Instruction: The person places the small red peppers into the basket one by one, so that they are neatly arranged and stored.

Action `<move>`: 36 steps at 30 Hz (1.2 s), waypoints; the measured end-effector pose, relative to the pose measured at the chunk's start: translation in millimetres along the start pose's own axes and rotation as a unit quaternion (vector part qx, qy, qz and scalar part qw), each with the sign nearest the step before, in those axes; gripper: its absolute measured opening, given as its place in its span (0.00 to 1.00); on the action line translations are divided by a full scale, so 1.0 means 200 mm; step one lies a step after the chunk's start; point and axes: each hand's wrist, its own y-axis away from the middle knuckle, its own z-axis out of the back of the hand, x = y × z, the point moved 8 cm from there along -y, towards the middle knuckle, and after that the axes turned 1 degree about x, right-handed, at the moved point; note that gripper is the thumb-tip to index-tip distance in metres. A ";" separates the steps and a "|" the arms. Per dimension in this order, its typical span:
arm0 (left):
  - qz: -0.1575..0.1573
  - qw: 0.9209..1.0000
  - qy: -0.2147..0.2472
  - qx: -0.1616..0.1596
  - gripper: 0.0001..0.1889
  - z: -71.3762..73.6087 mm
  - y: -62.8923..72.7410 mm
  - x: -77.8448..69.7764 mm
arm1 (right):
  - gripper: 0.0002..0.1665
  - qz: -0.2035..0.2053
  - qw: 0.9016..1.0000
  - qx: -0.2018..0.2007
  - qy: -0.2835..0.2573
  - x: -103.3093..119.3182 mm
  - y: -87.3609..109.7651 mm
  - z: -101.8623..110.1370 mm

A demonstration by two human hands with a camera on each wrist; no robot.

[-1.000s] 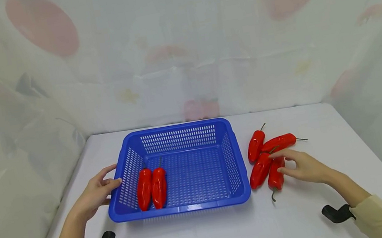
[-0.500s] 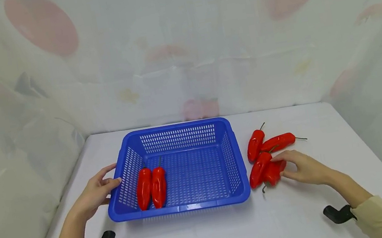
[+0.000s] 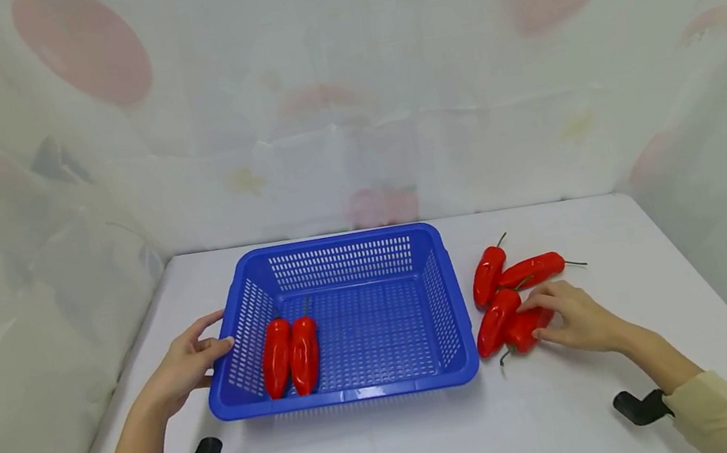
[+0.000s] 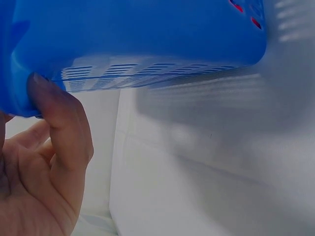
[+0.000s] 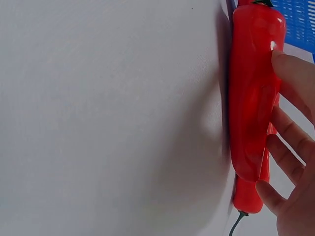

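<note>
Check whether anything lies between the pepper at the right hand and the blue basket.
Another red pepper lies between the touched pepper and the blue basket; beyond it rises the basket's right wall. Nothing visible separates the right hand from the touched pepper.

Pale, creased sheeting [image 3: 318, 42] spans the upper part of the head view and both sides, printed with a faded pink oval [image 3: 82, 47] at upper left and another at upper right. Below, a white table [image 3: 443, 445] fills the lower middle, under diffuse light that casts soft shadows.
</note>
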 end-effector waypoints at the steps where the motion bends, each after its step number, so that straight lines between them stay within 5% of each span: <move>1: 0.000 1.000 0.000 0.000 0.37 0.00 0.00 0.00 | 0.24 -0.003 1.000 -0.001 0.001 -0.01 0.01 0.00; 20: 0.001 1.000 0.009 0.003 0.38 -0.01 -0.01 0.01 | 0.20 -0.089 0.995 -0.011 -0.046 -0.14 0.17 0.02; 36: 0.002 1.000 0.005 0.002 0.38 0.01 -0.01 0.02 | 0.25 -0.169 0.985 -0.017 -0.036 -0.19 0.20 0.02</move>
